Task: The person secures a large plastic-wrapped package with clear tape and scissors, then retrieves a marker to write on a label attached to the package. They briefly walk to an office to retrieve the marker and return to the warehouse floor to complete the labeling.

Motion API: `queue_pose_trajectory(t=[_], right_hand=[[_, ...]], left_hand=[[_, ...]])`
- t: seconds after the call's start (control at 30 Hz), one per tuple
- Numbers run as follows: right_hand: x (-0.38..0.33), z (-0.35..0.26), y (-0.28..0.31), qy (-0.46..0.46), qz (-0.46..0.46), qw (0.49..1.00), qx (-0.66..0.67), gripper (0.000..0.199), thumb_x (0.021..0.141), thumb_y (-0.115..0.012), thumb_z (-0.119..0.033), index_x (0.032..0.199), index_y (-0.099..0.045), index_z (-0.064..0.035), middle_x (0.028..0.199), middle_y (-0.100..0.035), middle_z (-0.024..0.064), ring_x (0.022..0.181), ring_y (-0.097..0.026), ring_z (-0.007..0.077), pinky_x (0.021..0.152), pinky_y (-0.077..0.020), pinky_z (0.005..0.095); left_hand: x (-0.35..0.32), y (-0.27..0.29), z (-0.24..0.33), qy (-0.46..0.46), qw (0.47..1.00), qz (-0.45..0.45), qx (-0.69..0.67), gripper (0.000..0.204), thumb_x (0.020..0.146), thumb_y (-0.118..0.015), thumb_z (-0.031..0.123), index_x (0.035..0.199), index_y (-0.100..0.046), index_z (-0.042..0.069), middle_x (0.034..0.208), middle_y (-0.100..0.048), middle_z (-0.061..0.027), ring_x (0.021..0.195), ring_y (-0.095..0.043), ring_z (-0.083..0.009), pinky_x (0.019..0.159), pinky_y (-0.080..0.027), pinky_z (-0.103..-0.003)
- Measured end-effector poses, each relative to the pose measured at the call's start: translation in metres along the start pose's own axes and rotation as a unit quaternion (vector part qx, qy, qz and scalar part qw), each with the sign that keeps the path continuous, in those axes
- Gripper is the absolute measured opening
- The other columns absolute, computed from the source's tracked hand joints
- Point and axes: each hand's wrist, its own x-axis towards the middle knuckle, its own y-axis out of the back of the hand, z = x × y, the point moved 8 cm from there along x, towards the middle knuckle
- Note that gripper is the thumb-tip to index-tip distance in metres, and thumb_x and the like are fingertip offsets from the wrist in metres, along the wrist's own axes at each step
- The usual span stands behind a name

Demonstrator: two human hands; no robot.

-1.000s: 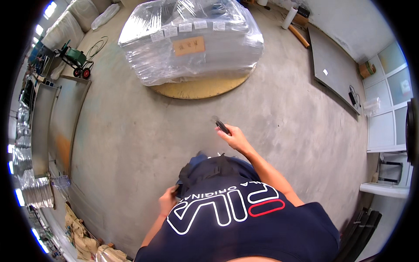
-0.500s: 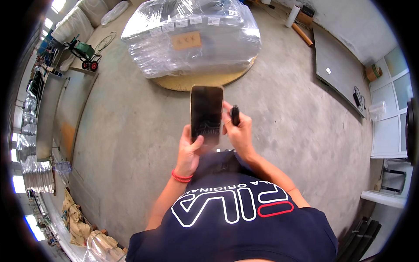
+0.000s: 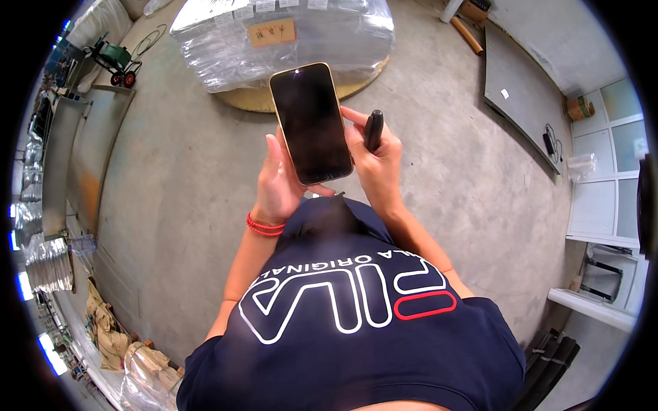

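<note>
A smartphone [image 3: 314, 123] with a dark screen and a gold-coloured edge is held up before my chest, its top leaning slightly left. My left hand [image 3: 279, 179] supports it from below and behind, the thumb raised beside its left edge and a fingertip showing under the lower end. A black marker pen [image 3: 373, 131] stands nearly upright in my right hand [image 3: 378, 161], gripped between thumb and fingers. That hand's index finger reaches to the phone's right edge. The phone hides most of my left fingers.
Beyond the phone stands a big load [image 3: 205, 51] wrapped in clear film on a round yellowish base [image 3: 257, 101]. Metal sheets [image 3: 103, 157] are at the left, near a green wheeled machine [image 3: 113, 58]. A grey panel [image 3: 524, 89] lies at the right by white cabinets [image 3: 596, 154].
The phone has come up and looks larger, now tilted left. My left thumb has left its front for the side. The surroundings have shifted up and left in the view.
</note>
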Motion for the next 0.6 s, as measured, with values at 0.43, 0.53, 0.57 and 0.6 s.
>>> queue_pose_trajectory(t=[0.43, 0.53, 0.57, 0.6], right_hand=[[0.019, 0.006, -0.007, 0.03, -0.01, 0.995, -0.093, 0.036, 0.074, -0.067, -0.014, 0.104, -0.055, 0.0005, 0.086, -0.05, 0.0066, 0.073, -0.05, 0.0163, 0.065, -0.0417, 0.0266], [0.028, 0.016, -0.022, 0.011, -0.066, 0.997, -0.042, 0.051, 0.069, -0.073, -0.022, 0.11, -0.051, -0.0007, 0.093, -0.05, 0.008, 0.079, -0.051, 0.0179, 0.068, -0.0429, 0.0289], [0.032, 0.022, -0.026, -0.012, -0.088, 0.996, 0.004, 0.057, 0.067, -0.075, -0.025, 0.112, -0.049, -0.0011, 0.094, -0.049, 0.0083, 0.082, -0.051, 0.0181, 0.069, -0.0431, 0.0296], [0.036, 0.026, -0.027, -0.056, -0.106, 0.993, -0.017, 0.052, 0.071, -0.073, -0.025, 0.111, -0.05, -0.0008, 0.095, -0.051, 0.0069, 0.082, -0.052, 0.0153, 0.069, -0.043, 0.0279]], left_hand=[[0.018, 0.011, -0.006, 0.016, 0.999, 0.039, 0.022, 0.06, 0.09, -0.023, 0.053, 0.133, -0.023, 0.011, 0.123, -0.045, -0.0172, 0.1, -0.056, -0.0326, 0.055, -0.059, -0.04], [0.027, 0.024, 0.004, 0.012, 0.999, 0.038, 0.016, 0.059, 0.091, -0.023, 0.051, 0.133, -0.023, 0.011, 0.122, -0.046, -0.0188, 0.1, -0.057, -0.032, 0.056, -0.059, -0.04], [0.031, 0.029, 0.008, 0.007, 0.999, 0.042, 0.002, 0.058, 0.091, -0.022, 0.051, 0.133, -0.022, 0.011, 0.121, -0.048, -0.0175, 0.1, -0.057, -0.0313, 0.057, -0.058, -0.04], [0.036, 0.033, 0.013, 0.002, 0.999, 0.046, -0.012, 0.058, 0.091, -0.022, 0.051, 0.134, -0.022, 0.012, 0.12, -0.049, -0.0162, 0.1, -0.057, -0.0307, 0.058, -0.058, -0.039]])
